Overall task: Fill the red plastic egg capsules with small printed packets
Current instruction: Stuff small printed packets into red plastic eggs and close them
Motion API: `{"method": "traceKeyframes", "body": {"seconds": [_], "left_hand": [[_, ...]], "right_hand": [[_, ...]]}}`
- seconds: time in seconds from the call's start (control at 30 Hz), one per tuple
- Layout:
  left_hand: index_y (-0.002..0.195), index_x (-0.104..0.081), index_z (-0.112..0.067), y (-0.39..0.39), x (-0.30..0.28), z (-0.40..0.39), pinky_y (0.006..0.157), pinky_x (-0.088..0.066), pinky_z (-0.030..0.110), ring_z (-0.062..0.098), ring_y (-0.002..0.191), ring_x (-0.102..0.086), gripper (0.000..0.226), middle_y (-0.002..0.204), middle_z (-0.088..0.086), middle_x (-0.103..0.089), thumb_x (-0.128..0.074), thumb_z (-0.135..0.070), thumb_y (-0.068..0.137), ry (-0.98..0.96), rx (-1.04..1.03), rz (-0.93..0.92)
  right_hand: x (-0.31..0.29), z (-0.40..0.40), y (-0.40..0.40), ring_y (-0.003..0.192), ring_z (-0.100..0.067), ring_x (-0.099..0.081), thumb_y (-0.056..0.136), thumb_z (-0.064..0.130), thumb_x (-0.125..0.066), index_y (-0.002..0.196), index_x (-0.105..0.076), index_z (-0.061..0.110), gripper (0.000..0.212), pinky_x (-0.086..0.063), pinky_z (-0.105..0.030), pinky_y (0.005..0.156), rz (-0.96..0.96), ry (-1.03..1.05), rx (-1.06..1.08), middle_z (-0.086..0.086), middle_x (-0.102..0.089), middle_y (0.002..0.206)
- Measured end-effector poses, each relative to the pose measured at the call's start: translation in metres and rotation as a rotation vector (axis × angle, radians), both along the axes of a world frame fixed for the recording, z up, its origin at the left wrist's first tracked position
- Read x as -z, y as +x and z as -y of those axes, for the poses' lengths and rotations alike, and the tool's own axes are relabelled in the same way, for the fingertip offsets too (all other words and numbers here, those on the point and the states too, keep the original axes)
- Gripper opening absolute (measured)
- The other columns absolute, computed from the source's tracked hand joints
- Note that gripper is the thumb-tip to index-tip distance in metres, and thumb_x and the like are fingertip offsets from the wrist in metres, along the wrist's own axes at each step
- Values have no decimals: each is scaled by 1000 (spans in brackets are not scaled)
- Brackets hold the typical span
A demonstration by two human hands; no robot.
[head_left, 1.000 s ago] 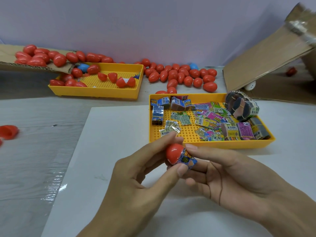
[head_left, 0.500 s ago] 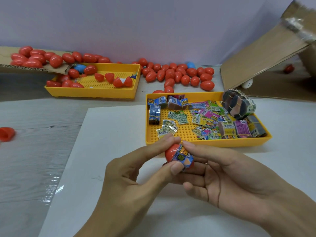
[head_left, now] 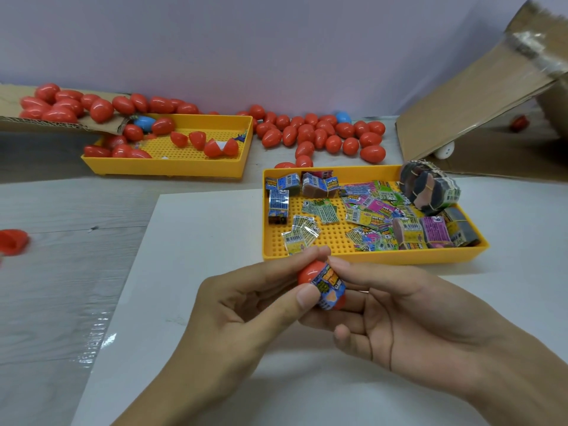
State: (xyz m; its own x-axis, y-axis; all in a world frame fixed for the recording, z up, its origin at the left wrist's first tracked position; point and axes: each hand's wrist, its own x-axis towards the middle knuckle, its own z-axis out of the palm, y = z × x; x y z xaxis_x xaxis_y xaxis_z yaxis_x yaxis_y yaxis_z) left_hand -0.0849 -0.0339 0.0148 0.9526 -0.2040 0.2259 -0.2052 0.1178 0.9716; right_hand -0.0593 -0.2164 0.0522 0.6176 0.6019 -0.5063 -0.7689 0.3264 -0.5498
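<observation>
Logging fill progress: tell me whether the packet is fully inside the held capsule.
Not fully in. The printed packet still bulges out of the red capsule, pinched between the left hand and right hand.

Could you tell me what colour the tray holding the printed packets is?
Yellow tray, seen in the head view.

I see a bright, evenly lit scene with soft, faint shadows under the hands and the yellow tray (head_left: 368, 256). Glare streaks the plastic-covered table (head_left: 92, 333) at left (small white glints). Wide-angle distortion bends the edges; the red piece (head_left: 12, 241) at far left looks blurred. The centre stays fairly sharp.
</observation>
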Motion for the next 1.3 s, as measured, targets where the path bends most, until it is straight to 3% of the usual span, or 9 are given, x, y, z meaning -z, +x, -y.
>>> {"method": "traceKeyframes", "body": {"seconds": [0.17,0.27,0.37,0.53,0.7,0.83,0.97,1.13,1.3], "left_hand": [[119,-71,-29,3,2,-3,92,-51,17,11,118,-64,37,121,-5,-71,-67,-21,83,-9,32,-41],[119,-70,-31,2,2,0,90,-51,15,9,115,-65,37,120,-7,-72,-67,-26,82,-1,1,-64],[115,-73,-33,1,3,3,83,-57,24,18,104,-71,38,110,0,-75,-66,-40,79,-47,-99,-135],[94,-78,-9,0,-5,6,57,-56,34,25,69,-65,51,80,16,-68,-61,-53,77,-161,-31,-333],[87,-78,-11,-2,-8,5,58,-57,30,23,65,-68,38,78,21,-70,-72,-45,71,-117,-55,-285],[88,-78,-16,-3,-9,2,60,-57,26,21,66,-71,26,84,13,-76,-79,-32,68,-85,-73,-202],[101,-77,-22,-2,-9,-1,72,-57,24,22,89,-74,35,97,10,-77,-81,-26,66,-101,-125,-96],[99,-77,-23,2,-11,-6,73,-56,23,19,92,-72,36,97,6,-75,-80,-10,65,-127,-140,59],[103,-75,-20,1,-12,-6,78,-55,25,24,102,-68,35,106,7,-69,-78,-8,70,-79,-118,115]], "right_hand": [[2,-1,0,75,-25,-74,72,13,-83,86,-79,8,15,-53,-23,47,18,-22,19,-16,-73,85],[4,-2,-1,76,-23,-73,71,22,-76,89,-79,11,22,-52,-21,49,131,-71,71,-15,-73,87],[9,-3,-1,79,-18,-71,64,16,-85,94,-77,10,32,-52,-21,54,433,-225,189,-13,-75,92],[16,-3,-8,105,-17,-66,70,11,-82,121,-59,27,58,-55,-24,69,1265,-668,381,5,-70,109],[22,-5,-13,105,-21,-62,79,13,-76,136,-44,26,67,-52,-28,70,1570,-762,299,12,-60,125],[19,-6,-13,109,-21,-62,76,12,-78,137,-46,26,70,-55,-33,72,1569,-743,265,10,-58,126],[14,-1,-12,110,-19,-62,70,29,-84,128,-55,34,65,-56,-28,71,1282,-655,235,7,-62,123],[5,-3,-8,71,-13,-67,71,44,-72,97,-74,23,34,-51,-25,54,875,-441,112,-5,-73,83],[-1,-3,-7,58,-15,-68,72,28,-77,85,-78,17,17,-50,-21,50,854,-413,185,-9,-74,70]]}}
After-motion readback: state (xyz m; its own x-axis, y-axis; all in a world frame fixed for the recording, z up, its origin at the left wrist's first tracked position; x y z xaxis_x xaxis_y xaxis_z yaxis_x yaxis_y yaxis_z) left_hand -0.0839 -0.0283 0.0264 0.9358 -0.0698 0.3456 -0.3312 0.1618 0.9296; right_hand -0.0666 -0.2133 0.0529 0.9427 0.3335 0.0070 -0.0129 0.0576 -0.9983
